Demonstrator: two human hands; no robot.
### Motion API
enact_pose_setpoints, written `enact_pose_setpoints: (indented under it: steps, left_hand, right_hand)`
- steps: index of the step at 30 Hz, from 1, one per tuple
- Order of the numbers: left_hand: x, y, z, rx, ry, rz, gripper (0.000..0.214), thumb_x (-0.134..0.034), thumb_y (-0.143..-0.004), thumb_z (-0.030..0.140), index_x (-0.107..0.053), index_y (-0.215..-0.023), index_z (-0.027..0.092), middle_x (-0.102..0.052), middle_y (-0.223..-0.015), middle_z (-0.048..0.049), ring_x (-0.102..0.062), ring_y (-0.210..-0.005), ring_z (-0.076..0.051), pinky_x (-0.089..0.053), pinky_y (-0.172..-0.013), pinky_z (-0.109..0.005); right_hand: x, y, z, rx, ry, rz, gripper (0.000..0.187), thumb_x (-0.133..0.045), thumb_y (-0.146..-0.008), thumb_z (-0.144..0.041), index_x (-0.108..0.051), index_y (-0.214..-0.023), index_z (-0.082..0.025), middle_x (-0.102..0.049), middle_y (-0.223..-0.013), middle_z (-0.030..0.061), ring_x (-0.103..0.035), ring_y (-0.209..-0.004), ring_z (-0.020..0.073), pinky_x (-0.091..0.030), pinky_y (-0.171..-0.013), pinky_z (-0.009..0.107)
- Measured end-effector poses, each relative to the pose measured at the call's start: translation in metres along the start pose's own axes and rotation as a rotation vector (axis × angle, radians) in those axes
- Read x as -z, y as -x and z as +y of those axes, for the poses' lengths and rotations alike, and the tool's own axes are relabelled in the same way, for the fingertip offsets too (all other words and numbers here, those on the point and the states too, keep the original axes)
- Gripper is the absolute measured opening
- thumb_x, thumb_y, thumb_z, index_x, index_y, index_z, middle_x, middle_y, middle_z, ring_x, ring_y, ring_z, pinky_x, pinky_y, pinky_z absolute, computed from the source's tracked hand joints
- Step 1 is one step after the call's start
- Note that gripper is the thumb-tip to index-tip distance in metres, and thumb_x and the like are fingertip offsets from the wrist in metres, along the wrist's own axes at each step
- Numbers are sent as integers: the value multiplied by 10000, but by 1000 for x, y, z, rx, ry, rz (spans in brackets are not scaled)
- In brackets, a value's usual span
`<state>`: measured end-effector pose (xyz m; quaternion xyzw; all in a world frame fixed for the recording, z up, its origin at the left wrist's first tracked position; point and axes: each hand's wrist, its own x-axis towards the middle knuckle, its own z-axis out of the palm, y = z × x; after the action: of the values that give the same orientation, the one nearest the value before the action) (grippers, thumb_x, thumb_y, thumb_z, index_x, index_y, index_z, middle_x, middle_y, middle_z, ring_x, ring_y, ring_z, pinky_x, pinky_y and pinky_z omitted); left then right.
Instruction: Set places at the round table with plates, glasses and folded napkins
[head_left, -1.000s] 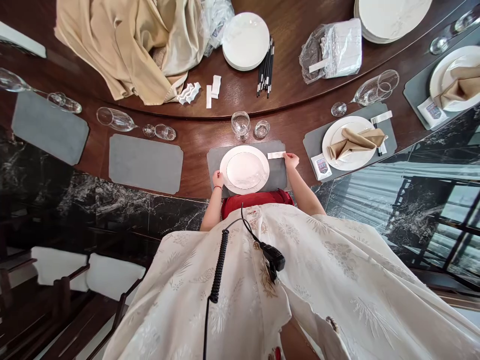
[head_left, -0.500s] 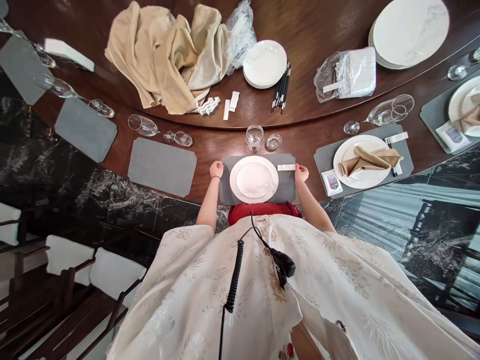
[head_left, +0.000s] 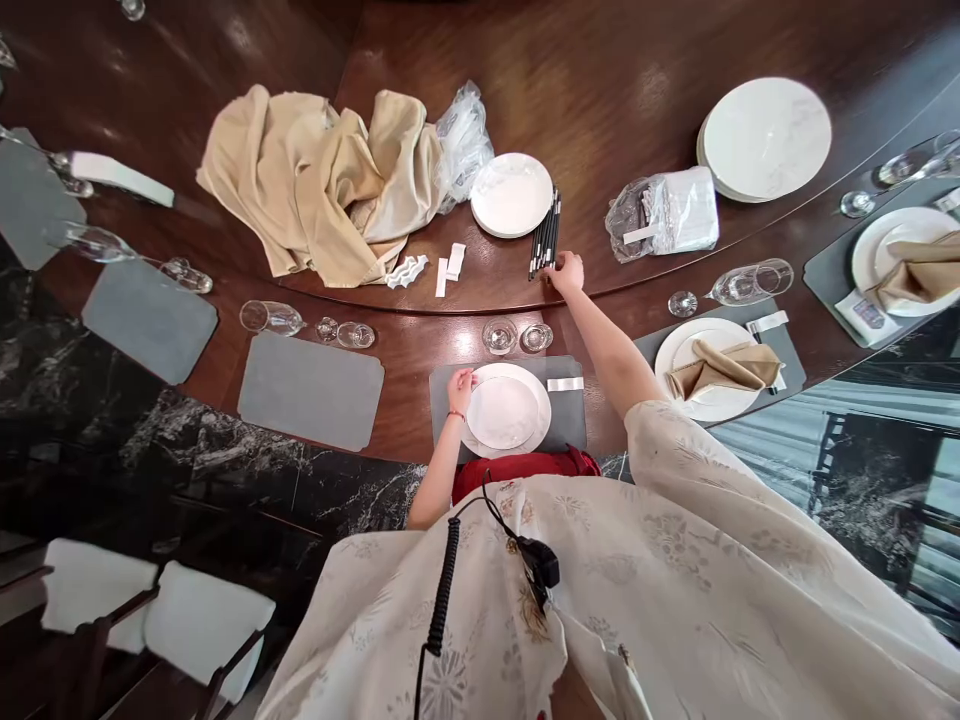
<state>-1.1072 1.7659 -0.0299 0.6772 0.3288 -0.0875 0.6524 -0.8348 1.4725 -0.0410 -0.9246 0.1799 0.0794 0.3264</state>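
Note:
My right hand [head_left: 565, 274] reaches forward to a bundle of black chopsticks [head_left: 546, 235] with silvery ends, its fingers closed at their near ends. How many it grips I cannot make out. At the left rim of the stacked white plates [head_left: 506, 408], my left hand [head_left: 461, 388] rests with loosely bent fingers and holds nothing visible. The plates sit on a grey placemat [head_left: 566, 425]. To their right lies a small white rest with a paper-like strip look [head_left: 565, 384].
Two small glasses [head_left: 499, 336] stand beyond the placemat. On the raised middle are beige cloths [head_left: 322, 190], small white plates [head_left: 512, 195], a plastic-wrapped pack [head_left: 679, 210] and large plates [head_left: 766, 140]. A laid setting with a folded napkin [head_left: 724, 367] is at right; a grey placemat [head_left: 311, 390] at left.
My right hand has left the white rest at the placemat's right side and reached forward to the chopsticks. My left hand has moved from the mat's left edge to the plate rim.

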Motion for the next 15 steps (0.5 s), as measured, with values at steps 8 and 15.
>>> enact_pose_setpoints:
  steps: [8, 15]
  left_hand:
    - [20, 16, -10, 112, -113, 35, 277, -678, -884, 479, -643, -898, 205, -721, -833, -54, -707, -792, -179, -572, -804, -323]
    - [14, 27, 25, 22, -133, 19, 257, -642, -918, 446, -673, -969, 196, -735, -906, -94, -717, -875, -196, -583, -847, -346]
  right_hand:
    - [6, -5, 3, -263, 147, 16, 349, -424, -1020, -86, -604, -1300, 17, -641, -1265, 310, -670, -1213, 318, -528, -1077, 477]
    - [39, 43, 35, -262, 286, -70, 275, -516, -1010, -119, -619, -1230, 11, -694, -1177, 323, -679, -1231, 342, -508, -1084, 481]
